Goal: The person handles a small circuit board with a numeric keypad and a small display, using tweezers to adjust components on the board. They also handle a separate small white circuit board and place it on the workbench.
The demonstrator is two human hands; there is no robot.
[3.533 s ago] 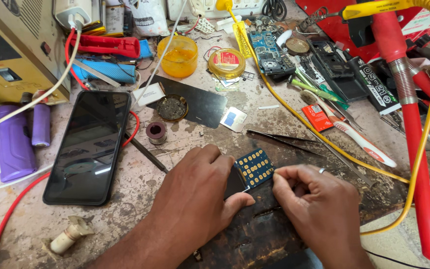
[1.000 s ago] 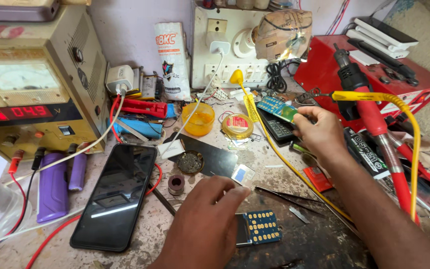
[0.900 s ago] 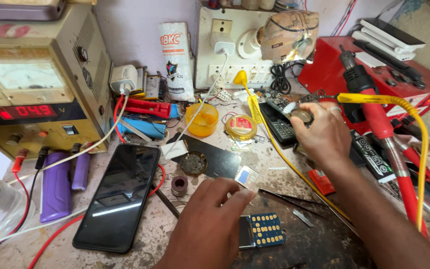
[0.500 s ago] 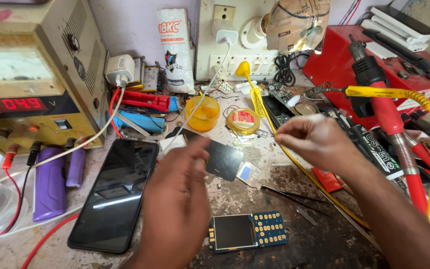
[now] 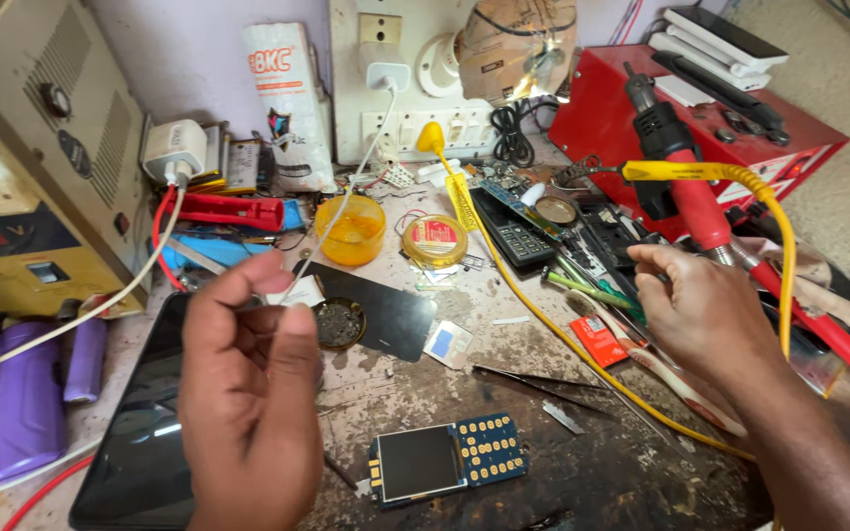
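A small phone board [image 5: 445, 460] with a dark screen and a blue keypad lies flat on the scorched bench, touched by neither hand. My left hand [image 5: 248, 393] is raised above a black smartphone [image 5: 140, 433], thumb and forefinger pinched together; I see nothing between them. My right hand [image 5: 700, 315] reaches over the tools at the right, back to the camera, fingers curled near a green-handled tool [image 5: 592, 290] and a red soldering iron [image 5: 700, 206]. Whether it grips anything is hidden.
A bench power supply [image 5: 31, 197] stands at the left, with purple cylinders [image 5: 12, 393] below it. A yellow cup [image 5: 350, 229], a solder tin [image 5: 435, 241], a yellow cable [image 5: 543, 324], tweezers [image 5: 533, 376] and a red toolbox [image 5: 700, 108] crowd the bench.
My left hand let go of the phone board and rose toward the camera. My right hand drew back from the far clutter to the tools at the right. The view tilted down.
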